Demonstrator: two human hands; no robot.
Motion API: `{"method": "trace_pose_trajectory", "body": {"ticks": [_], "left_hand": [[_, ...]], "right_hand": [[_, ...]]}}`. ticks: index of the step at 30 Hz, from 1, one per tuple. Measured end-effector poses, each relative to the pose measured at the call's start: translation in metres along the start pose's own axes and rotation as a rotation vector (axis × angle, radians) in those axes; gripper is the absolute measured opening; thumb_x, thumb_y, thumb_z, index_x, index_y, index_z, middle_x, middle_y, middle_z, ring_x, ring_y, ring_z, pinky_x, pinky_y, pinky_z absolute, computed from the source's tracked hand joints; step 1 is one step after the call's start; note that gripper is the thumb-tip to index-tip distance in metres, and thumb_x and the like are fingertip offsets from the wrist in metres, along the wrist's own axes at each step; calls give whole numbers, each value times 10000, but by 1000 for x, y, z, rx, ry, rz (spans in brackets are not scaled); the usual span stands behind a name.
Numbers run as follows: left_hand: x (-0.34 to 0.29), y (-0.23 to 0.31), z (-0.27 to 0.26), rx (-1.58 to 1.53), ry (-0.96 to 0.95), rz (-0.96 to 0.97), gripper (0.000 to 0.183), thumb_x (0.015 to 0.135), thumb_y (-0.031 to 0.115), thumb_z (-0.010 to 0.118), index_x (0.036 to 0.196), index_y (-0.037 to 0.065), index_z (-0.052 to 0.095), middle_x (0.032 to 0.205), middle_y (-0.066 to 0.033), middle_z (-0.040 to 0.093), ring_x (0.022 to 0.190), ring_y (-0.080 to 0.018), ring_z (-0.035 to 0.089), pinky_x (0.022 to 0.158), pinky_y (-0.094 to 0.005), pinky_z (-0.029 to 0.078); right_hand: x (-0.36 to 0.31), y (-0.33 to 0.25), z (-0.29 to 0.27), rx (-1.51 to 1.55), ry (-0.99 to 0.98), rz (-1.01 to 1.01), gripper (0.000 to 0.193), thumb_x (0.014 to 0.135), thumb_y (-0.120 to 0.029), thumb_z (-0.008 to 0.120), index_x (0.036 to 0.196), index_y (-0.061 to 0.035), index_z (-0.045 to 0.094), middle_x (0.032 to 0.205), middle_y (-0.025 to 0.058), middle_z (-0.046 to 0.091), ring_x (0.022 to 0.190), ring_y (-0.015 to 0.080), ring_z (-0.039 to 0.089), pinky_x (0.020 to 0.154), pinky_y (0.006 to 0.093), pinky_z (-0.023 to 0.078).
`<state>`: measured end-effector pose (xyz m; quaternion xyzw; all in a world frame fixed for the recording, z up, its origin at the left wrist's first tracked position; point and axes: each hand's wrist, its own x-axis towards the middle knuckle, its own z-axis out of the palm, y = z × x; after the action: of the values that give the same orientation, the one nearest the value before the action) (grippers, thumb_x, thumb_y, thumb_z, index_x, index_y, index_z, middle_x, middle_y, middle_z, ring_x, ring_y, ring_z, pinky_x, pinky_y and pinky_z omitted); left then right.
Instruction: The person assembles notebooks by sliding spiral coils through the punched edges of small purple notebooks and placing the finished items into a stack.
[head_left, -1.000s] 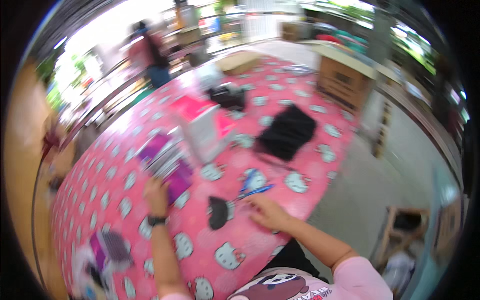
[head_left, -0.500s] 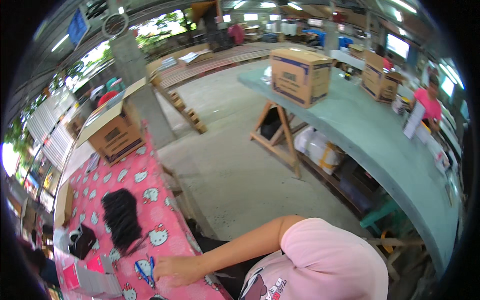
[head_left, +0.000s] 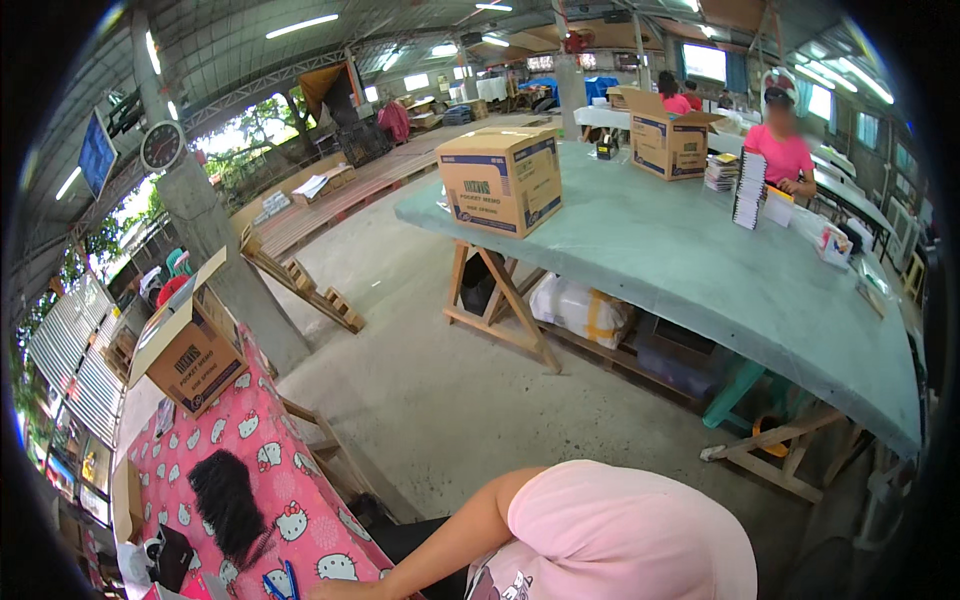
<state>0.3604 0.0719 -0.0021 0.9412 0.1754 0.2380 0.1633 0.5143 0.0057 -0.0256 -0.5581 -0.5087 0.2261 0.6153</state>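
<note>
My right hand [head_left: 342, 590] rests low over the pink patterned tablecloth [head_left: 205, 442], mostly cut off by the lower edge, so its fingers are hidden. Just left of it lies a small hand tool with blue handles [head_left: 282, 578], spread in a V; whether my hand touches it, I cannot tell. Beyond the tool is a black mass of fine, coil-like strands [head_left: 225, 500]. A dark box-like object [head_left: 172, 556] and part of a pink-covered stack [head_left: 205, 588] sit farther left. My left hand is out of view.
An open cardboard carton [head_left: 195, 365] stands at the cloth's far end. Across the concrete floor [head_left: 410, 400] is a long green table [head_left: 640, 245] with two cartons, one a closed carton [head_left: 500, 185], and upright spiral notebooks [head_left: 748, 190]. A person in pink [head_left: 775, 155] works behind it.
The view has turned up and to the right, so the near table sits lower in the picture. My right hand, fully visible before beside the blue-handled tool, is now mostly cut off.
</note>
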Motion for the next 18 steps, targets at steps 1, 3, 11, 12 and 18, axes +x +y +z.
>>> {"method": "trace_pose_trajectory", "body": {"ticks": [1, 3, 11, 12, 18], "left_hand": [[0, 1, 0, 10, 5, 11, 280, 849, 166, 583, 1088, 25, 545, 923, -203, 595, 825, -365, 586, 699, -411, 473], [-1, 0, 4, 32, 17, 47, 276, 853, 170, 577, 1085, 24, 548, 921, -207, 595, 818, -366, 587, 693, -415, 473], [-2, -16, 5, 391, -24, 111, 320, 863, 258, 556, 1065, 11, 565, 891, -221, 611, 761, -375, 598, 636, -445, 473], [-2, -4, -4, 431, -69, 47, 336, 861, 276, 555, 1058, 4, 566, 876, -218, 614, 746, -376, 599, 626, -450, 472], [-7, 3, -16, 423, -108, -79, 350, 853, 288, 551, 974, -40, 564, 806, -203, 605, 710, -382, 588, 625, -457, 464]], "right_hand": [[0, -3, 3, 3, 24, 42, 223, 809, -224, 617, 932, -38, 633, 851, 103, 656, 769, 195, 620, 659, 324, 491], [1, 3, 7, 29, 62, 45, 226, 808, -224, 609, 940, -40, 627, 855, 107, 653, 768, 201, 617, 664, 328, 491], [9, 48, 28, 61, 146, -35, 218, 793, -201, 600, 942, -42, 620, 849, 107, 650, 769, 204, 610, 684, 342, 488], [8, 53, 25, 49, 167, -34, 217, 791, -198, 599, 942, -43, 619, 848, 107, 650, 769, 204, 610, 686, 344, 487], [11, 53, 29, 56, 194, -14, 215, 778, -181, 594, 941, -44, 619, 844, 105, 649, 771, 206, 607, 701, 351, 486]]}}
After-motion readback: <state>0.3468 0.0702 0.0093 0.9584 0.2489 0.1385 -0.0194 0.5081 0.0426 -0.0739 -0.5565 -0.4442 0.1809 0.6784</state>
